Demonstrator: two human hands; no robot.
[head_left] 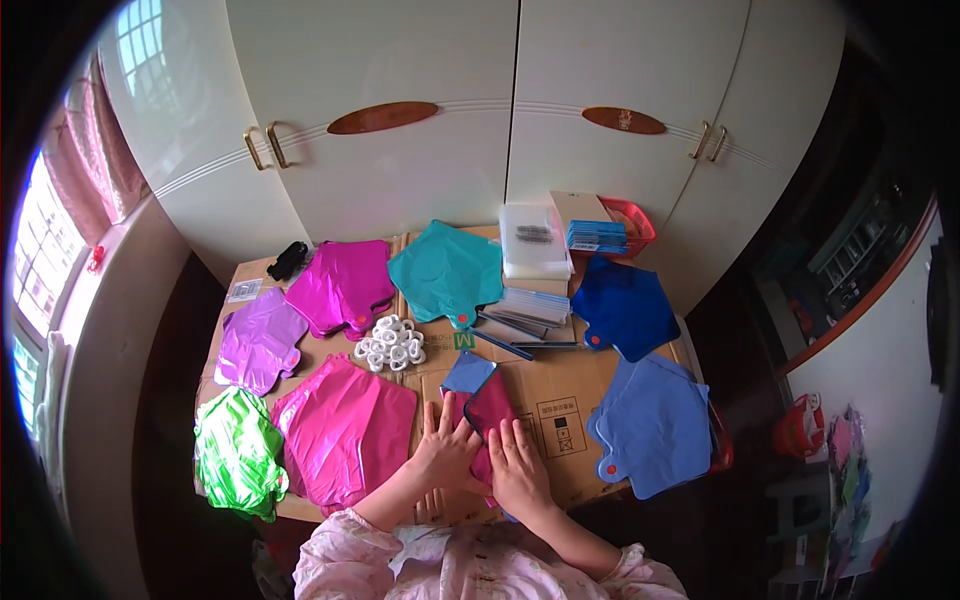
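Note:
In front of me lie flat foil sheets, folded together, dark pink (492, 403) with a blue one (470, 374) showing at the far end. My left hand (447, 452) rests on the left side of the dark pink foil with its fingers spread. My right hand (518, 468) lies along the right edge, fingers stretched out and pressing flat. Neither hand grips anything. The near end of the foil is partly hidden under my hands. Left of them is a pile of flat pink foil balloons (345, 425); to the right are light blue foil balloons (655, 425) with a red dot.
A cardboard sheet (575, 385) covers the table. Green (240, 450), lilac (260, 340), magenta (340, 285), teal (445, 270) and dark blue (630, 305) foil piles surround white coils (390, 345). Clear bags (535, 245), blue packets (597, 237) and a red basket (640, 235) stand at the back.

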